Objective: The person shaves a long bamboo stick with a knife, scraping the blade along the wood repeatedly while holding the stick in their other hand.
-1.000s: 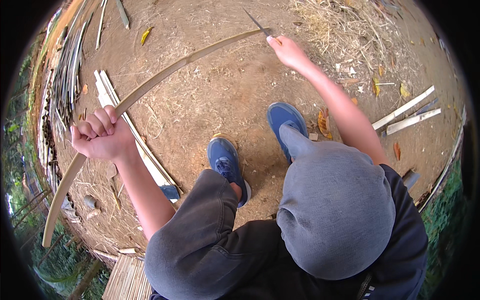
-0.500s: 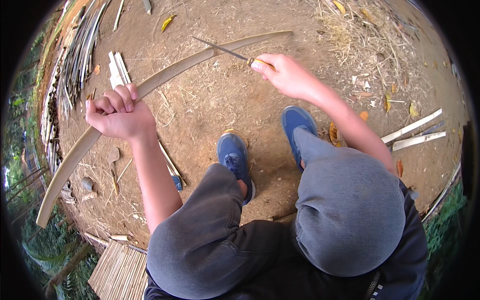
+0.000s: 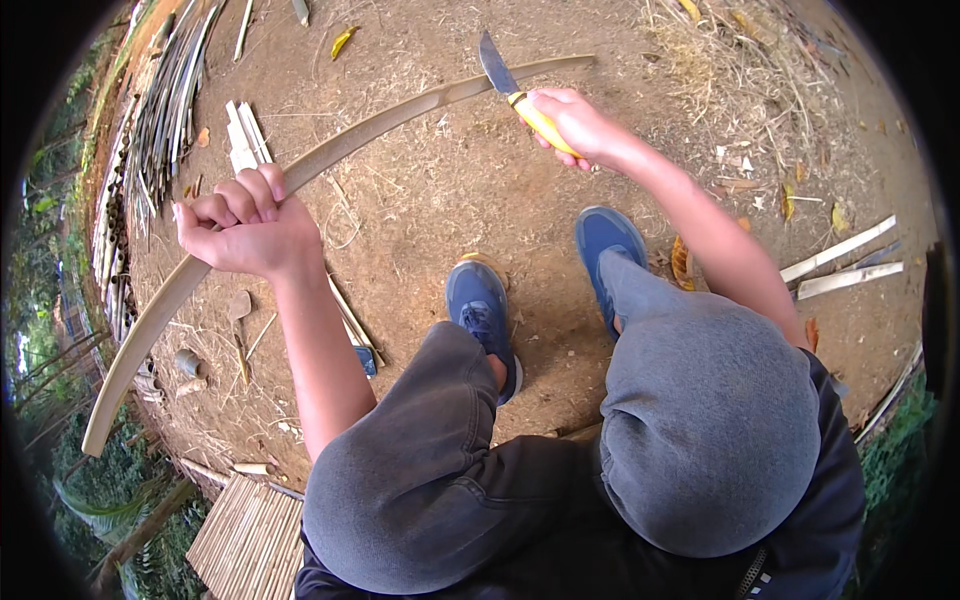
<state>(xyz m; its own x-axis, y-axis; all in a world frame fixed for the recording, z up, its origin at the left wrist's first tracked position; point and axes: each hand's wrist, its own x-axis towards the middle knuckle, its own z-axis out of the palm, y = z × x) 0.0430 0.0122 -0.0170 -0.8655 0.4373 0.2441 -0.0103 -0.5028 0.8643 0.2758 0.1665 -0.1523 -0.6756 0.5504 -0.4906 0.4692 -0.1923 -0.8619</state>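
A long, pale bamboo strip [image 3: 378,124] curves in the fisheye picture from the lower left to the upper middle. My left hand [image 3: 240,222] is wrapped round it, left of its middle, fingers closed over the top. In my right hand [image 3: 577,128] is a knife [image 3: 541,122] with a yellow handle. Its blade points up and away, the broad face turned toward me, and crosses the strip near its far end in this view. Whether the blade touches the strip I cannot tell.
A pile of thin sticks [image 3: 172,110] lies at the far left, with pale split pieces [image 3: 246,140] beside it. Dry straw and shavings [image 3: 735,90] cover the far right ground. Two pale strips [image 3: 850,280] lie right of my shoes [image 3: 478,300]. A slatted bamboo mat [image 3: 245,540] is at lower left.
My right hand has shifted slightly right and turned the knife, so the blade points more upward and shows its broad face. My left hand keeps its grip on the strip.
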